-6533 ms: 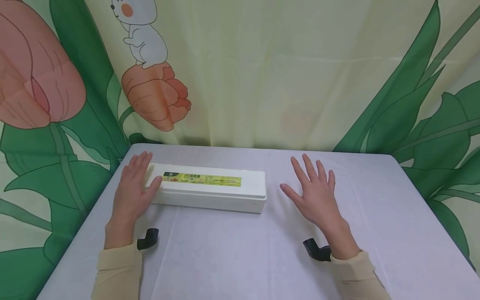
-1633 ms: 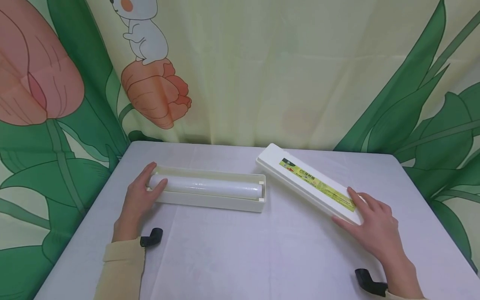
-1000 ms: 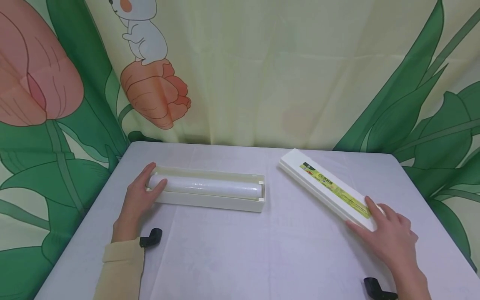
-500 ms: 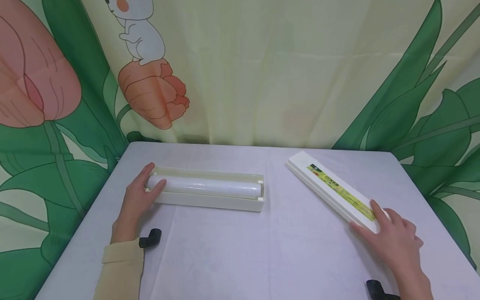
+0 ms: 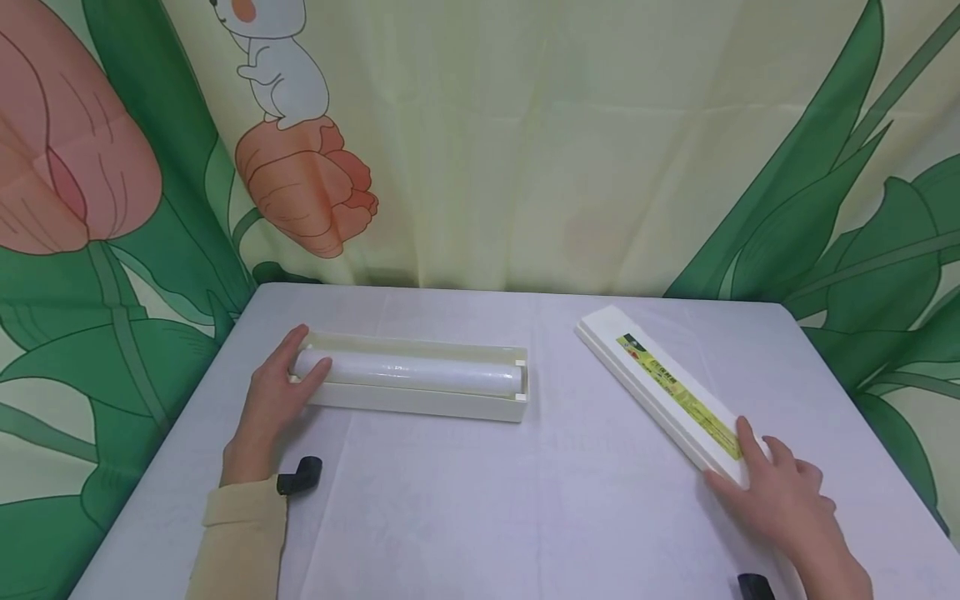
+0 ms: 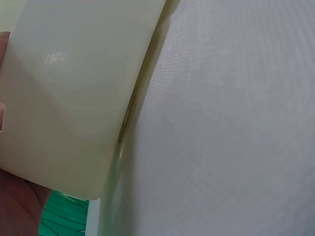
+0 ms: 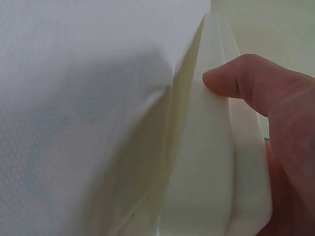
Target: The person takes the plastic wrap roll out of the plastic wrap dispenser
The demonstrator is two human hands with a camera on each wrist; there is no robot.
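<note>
White and glossy, the lid is pinched near its close end by the right grip, thumb along one side; that end seems tilted up off the cloth. The left grip clasps the left end of the open box, where a pale roll lies lengthwise. Box and lid are well apart on the tabletop, a printed curtain behind. I'd call the uncovering done; letting go of the lid seems left, and I see nothing drawn off the roll.
</note>
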